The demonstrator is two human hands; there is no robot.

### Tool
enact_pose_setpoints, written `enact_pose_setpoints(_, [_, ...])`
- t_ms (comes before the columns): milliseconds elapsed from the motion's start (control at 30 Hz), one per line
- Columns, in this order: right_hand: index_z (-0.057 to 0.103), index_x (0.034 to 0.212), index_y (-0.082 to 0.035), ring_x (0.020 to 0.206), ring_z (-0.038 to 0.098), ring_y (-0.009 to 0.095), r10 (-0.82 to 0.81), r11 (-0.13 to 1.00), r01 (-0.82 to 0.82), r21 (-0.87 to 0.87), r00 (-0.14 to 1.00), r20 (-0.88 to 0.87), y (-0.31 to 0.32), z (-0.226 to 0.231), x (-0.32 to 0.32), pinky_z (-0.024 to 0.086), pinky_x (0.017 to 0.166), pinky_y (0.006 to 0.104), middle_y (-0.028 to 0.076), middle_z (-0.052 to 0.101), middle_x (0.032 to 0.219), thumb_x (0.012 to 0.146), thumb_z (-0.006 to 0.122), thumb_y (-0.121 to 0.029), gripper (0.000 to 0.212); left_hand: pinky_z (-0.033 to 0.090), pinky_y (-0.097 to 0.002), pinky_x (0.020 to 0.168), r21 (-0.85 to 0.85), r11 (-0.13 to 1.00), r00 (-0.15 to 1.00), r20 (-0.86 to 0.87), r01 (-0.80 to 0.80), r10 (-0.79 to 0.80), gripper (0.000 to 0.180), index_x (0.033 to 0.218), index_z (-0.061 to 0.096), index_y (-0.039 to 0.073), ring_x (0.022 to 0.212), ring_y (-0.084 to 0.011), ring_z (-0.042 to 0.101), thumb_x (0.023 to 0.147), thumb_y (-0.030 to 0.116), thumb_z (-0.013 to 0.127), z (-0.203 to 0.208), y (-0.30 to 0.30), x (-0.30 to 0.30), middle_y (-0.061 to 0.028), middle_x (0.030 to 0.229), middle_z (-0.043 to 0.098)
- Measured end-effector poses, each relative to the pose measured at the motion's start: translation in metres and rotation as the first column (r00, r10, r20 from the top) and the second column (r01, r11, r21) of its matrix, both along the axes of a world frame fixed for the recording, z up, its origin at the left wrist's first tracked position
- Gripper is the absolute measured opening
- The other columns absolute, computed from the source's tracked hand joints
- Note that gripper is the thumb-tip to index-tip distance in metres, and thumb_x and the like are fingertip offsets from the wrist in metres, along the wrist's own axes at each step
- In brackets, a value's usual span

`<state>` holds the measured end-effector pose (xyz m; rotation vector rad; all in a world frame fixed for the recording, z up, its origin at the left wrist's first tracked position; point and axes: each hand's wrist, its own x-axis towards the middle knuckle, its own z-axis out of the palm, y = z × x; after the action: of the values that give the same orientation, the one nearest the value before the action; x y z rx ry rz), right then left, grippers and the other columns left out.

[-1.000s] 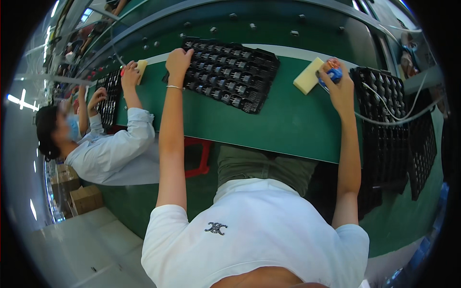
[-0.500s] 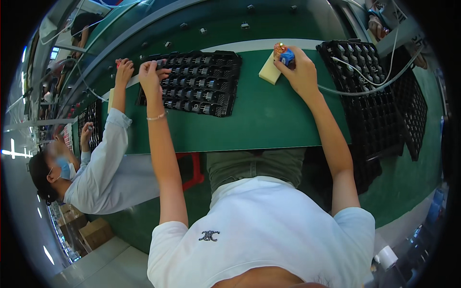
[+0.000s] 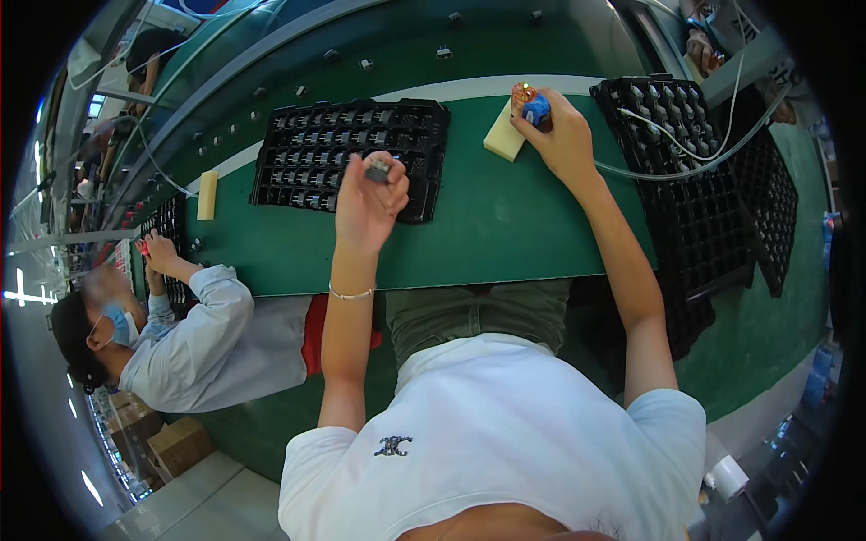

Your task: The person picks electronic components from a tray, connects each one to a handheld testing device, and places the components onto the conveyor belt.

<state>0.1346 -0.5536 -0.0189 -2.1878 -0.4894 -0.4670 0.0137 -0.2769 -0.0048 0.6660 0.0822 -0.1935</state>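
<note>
My left hand [image 3: 370,212] is raised over the near right part of a black compartment tray [image 3: 419,171]. Its fingers are closed on a small dark grey block-shaped component [image 3: 377,171] with a lighter metallic end. Rows of similar small parts fill much of that tray. Farther right, my right hand [image 3: 568,140] grips a small rounded device [image 3: 537,109], blue with a shiny orange-red top. That hand is just beside a pale yellow foam block [image 3: 503,135] on the green table [image 3: 505,225]; whether they touch I cannot tell.
Another black tray [image 3: 672,131] with parts stands at the right, crossed by a white cable and a clear hose [image 3: 667,177]. Several small components [image 3: 366,64] lie on the green strip beyond the table. A masked co-worker [image 3: 198,316] sits at the left, near another yellow block [image 3: 207,195].
My left hand has moved right and nearer from the tray's far left corner, with the component now showing in its fingers. My right hand is almost still. The co-worker's arm has drawn back left.
</note>
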Motion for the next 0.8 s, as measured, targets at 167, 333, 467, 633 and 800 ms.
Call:
enact_pose_setpoints(167, [0.064,0.103,-0.004,0.066,0.064,0.023,-0.013,0.998,0.011,-0.054,0.999,-0.042,0.003,-0.004,0.02,0.05,0.064,0.0323,0.013,0.065,0.078,0.074,0.074,-0.032,0.042,0.026,-0.023,0.048,0.208,0.978,0.999,0.03,0.027,-0.034,0.025,0.106,0.05,0.008,0.056,-0.0113,0.033,0.097,0.031,0.044,-0.002,-0.019,-0.017,-0.0021,0.074,0.038])
enact_pose_setpoints(333, [0.068,0.107,-0.005,0.079,0.068,0.034,-0.036,0.998,0.03,-0.06,0.994,-0.099,0.013,-0.012,0.102,0.054,0.072,0.0401,0.02,0.069,0.084,0.069,0.073,-0.044,0.055,0.021,-0.0223,0.046,0.116,0.99,0.997,-0.03,0.074,-0.071,0.023,0.097,0.048,0.009,0.05,-0.0098,0.027,0.099,0.03,0.037,-0.005,-0.03,-0.024,0.0,0.064,0.031])
enact_pose_setpoints(467, [0.068,0.11,-0.007,0.082,0.069,0.035,-0.142,0.981,0.138,-0.136,0.99,-0.019,0.031,-0.027,0.165,0.055,0.075,0.041,0.019,0.07,0.09,0.074,0.07,-0.045,0.052,0.027,-0.0205,0.046,0.27,0.961,0.998,0.007,-0.059,0.059,0.014,0.101,0.052,0.008,0.051,-0.0084,0.036,0.097,0.02,0.046,-0.001,-0.043,-0.028,-0.0005,0.065,0.042])
enact_pose_setpoints(633, [0.066,0.114,-0.008,0.087,0.068,0.036,-0.188,0.942,0.193,-0.274,0.981,0.044,0.039,-0.037,0.191,0.055,0.078,0.0438,0.02,0.07,0.094,0.075,0.068,-0.045,0.054,0.04,-0.0186,0.049,0.496,0.85,0.982,0.141,-0.178,0.124,0.023,0.107,0.052,0.002,0.055,-0.0089,0.05,0.088,0.01,0.063,0.013,-0.035,-0.031,-0.0136,0.087,0.066])
enact_pose_setpoints(800, [0.067,0.104,-0.006,0.074,0.067,0.029,-0.039,0.985,0.047,-0.165,0.998,0.047,0.043,-0.003,0.155,0.054,0.068,0.038,0.015,0.068,0.081,0.078,0.067,-0.043,0.045,0.043,-0.0189,0.046,0.501,0.816,0.957,0.194,-0.287,0.218,0.021,0.104,0.05,0.001,0.052,-0.0098,0.056,0.088,0.006,0.063,0.021,-0.034,-0.021,-0.0216,0.098,0.069])
